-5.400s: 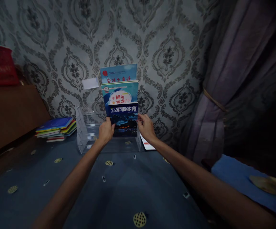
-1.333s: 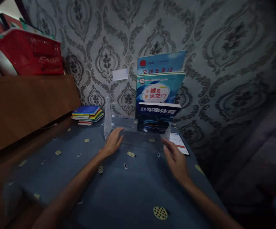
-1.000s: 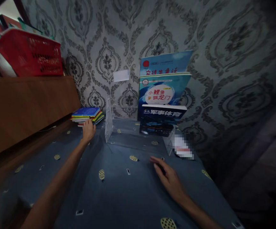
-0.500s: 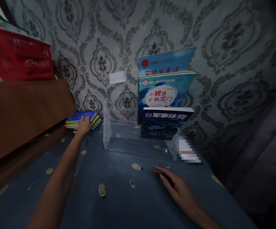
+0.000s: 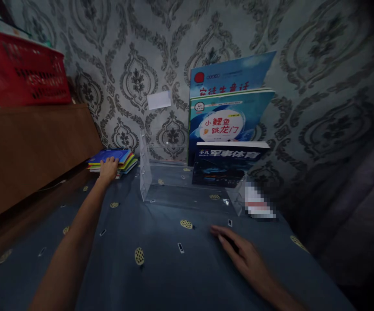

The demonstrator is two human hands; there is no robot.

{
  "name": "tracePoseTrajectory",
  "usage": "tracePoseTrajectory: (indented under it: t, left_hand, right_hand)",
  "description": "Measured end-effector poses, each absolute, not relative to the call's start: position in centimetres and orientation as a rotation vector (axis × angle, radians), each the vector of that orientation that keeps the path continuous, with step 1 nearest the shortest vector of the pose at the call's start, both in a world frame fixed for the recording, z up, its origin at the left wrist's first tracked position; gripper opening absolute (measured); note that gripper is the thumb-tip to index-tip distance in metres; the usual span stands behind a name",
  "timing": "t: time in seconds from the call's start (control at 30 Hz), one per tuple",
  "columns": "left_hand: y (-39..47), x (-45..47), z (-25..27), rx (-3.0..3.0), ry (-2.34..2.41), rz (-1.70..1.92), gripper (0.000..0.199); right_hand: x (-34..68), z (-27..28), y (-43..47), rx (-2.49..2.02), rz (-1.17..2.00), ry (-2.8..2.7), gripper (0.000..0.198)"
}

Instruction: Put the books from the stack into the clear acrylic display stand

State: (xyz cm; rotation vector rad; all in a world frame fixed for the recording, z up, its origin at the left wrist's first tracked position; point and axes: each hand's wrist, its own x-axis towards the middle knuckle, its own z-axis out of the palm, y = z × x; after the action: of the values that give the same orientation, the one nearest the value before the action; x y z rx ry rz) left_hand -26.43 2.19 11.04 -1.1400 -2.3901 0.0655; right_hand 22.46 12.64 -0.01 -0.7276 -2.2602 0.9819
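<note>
My left hand (image 5: 109,169) is at a stack of books (image 5: 129,163) on the cloth at the far left, its bent fingers gripping the near edge of the top blue book (image 5: 117,154). The thumb is partly hidden. My right hand (image 5: 238,250) hovers low over the cloth, fingers stretched out and holding nothing. Between and beyond the hands stands a clear acrylic rack (image 5: 145,172). Upright in its right half are a dark magazine (image 5: 219,168), a teal book (image 5: 254,110) behind it, and a taller blue book (image 5: 232,71) at the back.
A patterned cloth (image 5: 161,276) covers the surface. On the left, a red basket (image 5: 41,77) rests on a brown wooden panel (image 5: 28,151). A blurred-out white item (image 5: 258,205) lies right of the rack. Patterned wallpaper (image 5: 115,52) with a white switch plate (image 5: 159,100) rises behind.
My left hand has shifted slightly left and toward me on the stack, fingers more bent; the top blue book has slid a little left. My right hand stays nearly still.
</note>
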Motion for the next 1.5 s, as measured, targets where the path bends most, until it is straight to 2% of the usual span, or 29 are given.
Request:
tracePoseTrajectory:
  t: [0.27, 0.77, 1.07, 1.5]
  left_hand:
    - [1.3, -26.4, 11.6, -1.138, -2.385, 0.078, 0.037]
    - [-3.0, -24.9, 9.0, -1.170, -2.406, 0.098, 0.052]
    - [-5.7, -22.4, 5.6, -1.257, -2.465, 0.125, 0.056]
    - [-8.9, -18.7, 3.7, -1.378, -2.612, -0.004, 0.039]
  right_hand:
    - [22.4, 0.0, 12.6, -0.716, 0.975, -2.259, 0.039]
    - [22.4, -0.1, 12.8, -0.687, 0.954, -2.283, 0.038]
    - [22.3, 0.1, 12.7, -0.690, 0.958, -2.292, 0.038]
    - [22.2, -0.5, 12.8, -0.689, 0.906, -2.291, 0.037]
